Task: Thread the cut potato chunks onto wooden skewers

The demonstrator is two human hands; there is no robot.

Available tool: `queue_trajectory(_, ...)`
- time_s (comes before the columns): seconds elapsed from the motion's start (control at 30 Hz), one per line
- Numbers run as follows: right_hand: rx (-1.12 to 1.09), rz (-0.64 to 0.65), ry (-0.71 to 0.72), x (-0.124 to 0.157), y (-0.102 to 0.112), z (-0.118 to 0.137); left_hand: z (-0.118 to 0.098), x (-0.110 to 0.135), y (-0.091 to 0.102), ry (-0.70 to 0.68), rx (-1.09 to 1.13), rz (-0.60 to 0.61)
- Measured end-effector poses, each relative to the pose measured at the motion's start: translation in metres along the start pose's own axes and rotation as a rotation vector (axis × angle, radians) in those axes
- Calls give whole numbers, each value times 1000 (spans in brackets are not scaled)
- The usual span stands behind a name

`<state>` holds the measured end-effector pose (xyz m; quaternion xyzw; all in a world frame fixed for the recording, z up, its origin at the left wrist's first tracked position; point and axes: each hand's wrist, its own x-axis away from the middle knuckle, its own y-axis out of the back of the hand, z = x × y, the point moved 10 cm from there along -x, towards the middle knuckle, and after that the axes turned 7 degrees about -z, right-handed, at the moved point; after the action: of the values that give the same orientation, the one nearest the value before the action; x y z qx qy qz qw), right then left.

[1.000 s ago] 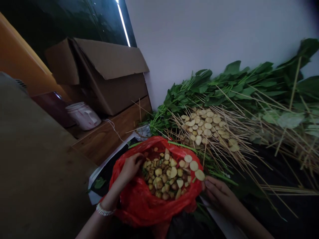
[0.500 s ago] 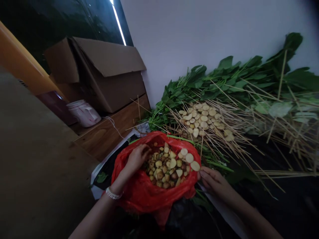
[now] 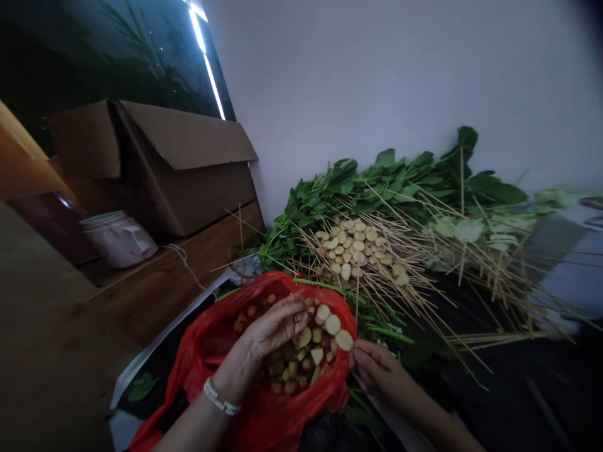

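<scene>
Dim table (image 3: 494, 402) | left hand (image 3: 276, 326) in bag (image 3: 264, 420) (grip hidden) | right hand (image 3: 377, 370) pinches skewer (image 3: 333, 324)

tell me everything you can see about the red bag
The red bag is thin, crinkled plastic, its mouth spread open upward. It sits before the skewers and greens, holding small cut yellowish pieces. The left hand reaches in over the pieces; the right hand is at its right rim.

Plain white wall (image 3: 377, 75) at back, dim rm; dark glass window (image 3: 132, 56) top left w/ bright light strip (image 3: 207, 69); open brown cardboard box (image 3: 188, 169) by brown wooden ledge (image 3: 160, 282)
</scene>
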<state>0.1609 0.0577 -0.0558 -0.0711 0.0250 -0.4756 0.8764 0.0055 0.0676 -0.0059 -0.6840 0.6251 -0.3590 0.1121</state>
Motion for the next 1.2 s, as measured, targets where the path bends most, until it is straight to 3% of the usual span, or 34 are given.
queue_trajectory(0.13,54,-45,13,-3,9,10,-6,-21,-12,-68,51,-26)
queue_trajectory(0.23,84,-56,32,-4,15,12,-9,-33,-4,-147,93,-67)
queue_trajectory(0.4,76,-51,30,-1,9,13,3,-47,7,-149,137,-47)
queue_trajectory(0.53,111,-54,57,5,1,19,9,-48,5,-155,133,6)
queue_trajectory(0.8,168,-63,53,9,1,8,18,-47,17,-127,156,-72)
queue_trajectory(1.2,201,-38,44,11,-2,6,7,-42,6,-188,83,-45)
